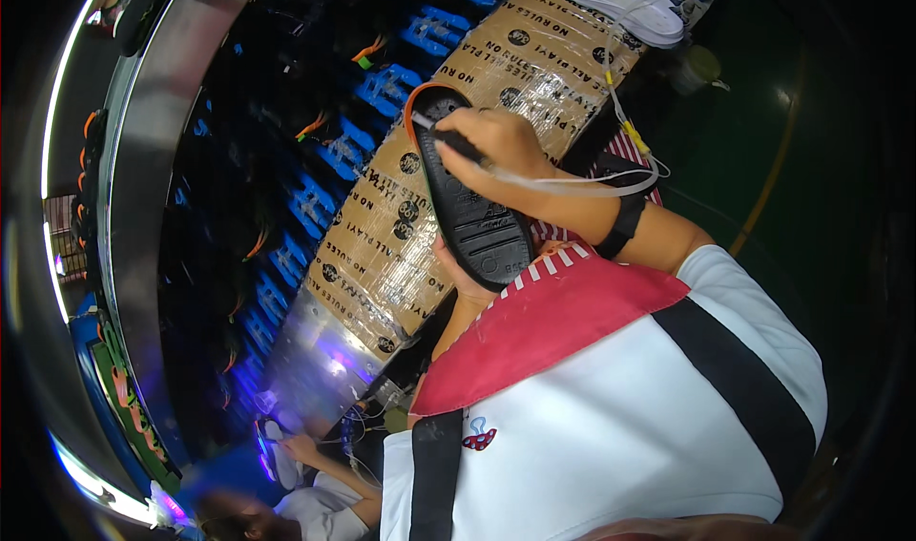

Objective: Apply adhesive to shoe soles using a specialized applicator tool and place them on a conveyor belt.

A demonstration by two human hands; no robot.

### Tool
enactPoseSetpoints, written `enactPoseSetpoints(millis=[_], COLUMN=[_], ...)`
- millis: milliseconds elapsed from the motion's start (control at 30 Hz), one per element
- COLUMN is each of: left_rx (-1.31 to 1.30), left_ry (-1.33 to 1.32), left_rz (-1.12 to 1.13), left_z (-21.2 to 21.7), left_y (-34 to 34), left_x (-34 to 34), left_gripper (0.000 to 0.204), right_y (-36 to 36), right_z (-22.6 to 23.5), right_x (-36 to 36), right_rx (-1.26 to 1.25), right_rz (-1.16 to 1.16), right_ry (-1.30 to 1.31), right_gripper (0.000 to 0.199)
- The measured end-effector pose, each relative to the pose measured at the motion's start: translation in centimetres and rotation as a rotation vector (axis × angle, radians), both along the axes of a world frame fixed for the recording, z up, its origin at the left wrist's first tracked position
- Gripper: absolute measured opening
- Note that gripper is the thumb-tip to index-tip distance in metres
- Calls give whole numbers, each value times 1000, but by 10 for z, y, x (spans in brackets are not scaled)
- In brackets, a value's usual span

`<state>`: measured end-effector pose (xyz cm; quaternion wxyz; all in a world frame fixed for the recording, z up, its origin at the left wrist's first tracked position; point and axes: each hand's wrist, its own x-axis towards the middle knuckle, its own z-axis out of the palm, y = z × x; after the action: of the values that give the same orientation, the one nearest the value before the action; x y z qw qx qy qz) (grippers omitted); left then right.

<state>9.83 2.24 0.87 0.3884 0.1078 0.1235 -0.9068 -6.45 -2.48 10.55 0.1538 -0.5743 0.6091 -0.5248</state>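
A black shoe outsole (489, 240) with an orange rim at its far end is held bottom side down, its moulded inner face toward me. At the heel end, my left hand (460, 272) grips its left edge from beneath; part of that hand is hidden behind the sole. My right hand (503, 140) is closed around a black-handled applicator (462, 147). The applicator's pale tip meets the sole near its orange-edged end. A thin clear tube (563, 187) trails from the handle back along my right forearm, where a black band sits.
Printed cardboard under clear wrap covers the bench (382, 255). Beyond it runs a line of blue racks (315, 207). White soles (625, 9) lie at the far end. A co-worker (329, 512) handles a pale shoe part (279, 455) at lower left. My red apron (558, 322) touches the bench side.
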Motion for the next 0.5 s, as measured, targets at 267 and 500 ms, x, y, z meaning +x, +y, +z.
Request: enactPoseSetpoints(millis=[267, 500], left_rx=[-207, -248], left_ry=[-211, -125], left_rz=[-19, -68], left_z=[-13, 4], left_y=[-5, -2], left_x=[4, -8], left_gripper=[64, 75], right_y=[12, 5], right_z=[13, 4], right_x=[-7, -6], right_rx=[78, -136], right_rz=[342, 55], right_ry=[-353, 41], right_gripper=[20, 19])
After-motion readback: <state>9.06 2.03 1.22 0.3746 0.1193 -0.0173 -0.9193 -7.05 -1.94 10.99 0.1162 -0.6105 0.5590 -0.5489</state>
